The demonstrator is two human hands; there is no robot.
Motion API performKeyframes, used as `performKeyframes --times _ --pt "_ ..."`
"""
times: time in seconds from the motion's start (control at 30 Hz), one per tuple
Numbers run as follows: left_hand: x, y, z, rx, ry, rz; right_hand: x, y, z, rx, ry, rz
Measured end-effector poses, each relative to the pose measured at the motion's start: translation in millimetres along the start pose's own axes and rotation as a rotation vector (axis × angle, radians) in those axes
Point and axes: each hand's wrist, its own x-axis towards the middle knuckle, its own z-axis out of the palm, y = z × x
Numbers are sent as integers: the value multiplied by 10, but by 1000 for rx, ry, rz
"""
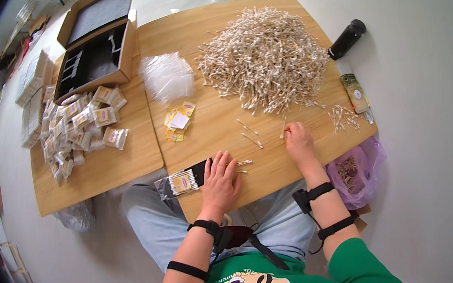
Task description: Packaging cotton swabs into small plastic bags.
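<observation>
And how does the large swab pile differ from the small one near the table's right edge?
The large pile is heaped thick and dense, while the small pile is a thin, loose scatter. The large pile covers much of the table's far part; the small pile lies closer to the near edge, beside a phone-like item. Both consist of white-tipped swabs.

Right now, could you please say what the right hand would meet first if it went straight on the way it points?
Beyond the cotton swab it pinches, the right hand would probably first meet the near edge of the big swab pile, though the hand's height is unclear.
</observation>
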Motion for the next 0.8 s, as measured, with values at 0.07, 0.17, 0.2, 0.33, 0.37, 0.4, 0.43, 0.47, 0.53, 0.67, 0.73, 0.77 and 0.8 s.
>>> performKeyframes --times 0.07,0.17,0.2,0.33,0.37,0.4,0.43,0.47,0.53,0.67,0.73,0.77,0.8 --pt "15 -9 24 -36 11 24 72 -199 160 39 11 -44" --pt "-2 -27 49 -22 14 10 188 -546 318 68 -11 -23" --pt "-13 -28 42 -25 15 2 228 -645 319 56 -47 40" --pt "-42 -41 59 -11 14 -6 370 -689 292 103 -42 172" --pt "-46 -47 52 -9 -4 -8 376 -662 242 33 -4 126" --pt "-45 -64 43 -7 1 -17 393 -642 202 -37 34 80" --pt "-34 -50 29 -13 7 -8 396 -565 187 -42 29 77" --pt "-28 -40 26 -19 13 1 405 -496 181 -44 10 61" --pt "-26 -41 28 -17 3 -4 416 -428 209 -44 -13 39" --pt "-18 -54 25 -11 -18 -12 401 -484 307 -50 -18 -154" --pt "-31 -57 51 -10 -16 -16 390 -600 328 -3 26 -184" --pt "-45 -65 57 -10 -15 -16 393 -679 301 15 71 -132" --pt "-54 -83 60 -7 -15 -23 400 -740 289 33 115 -80"
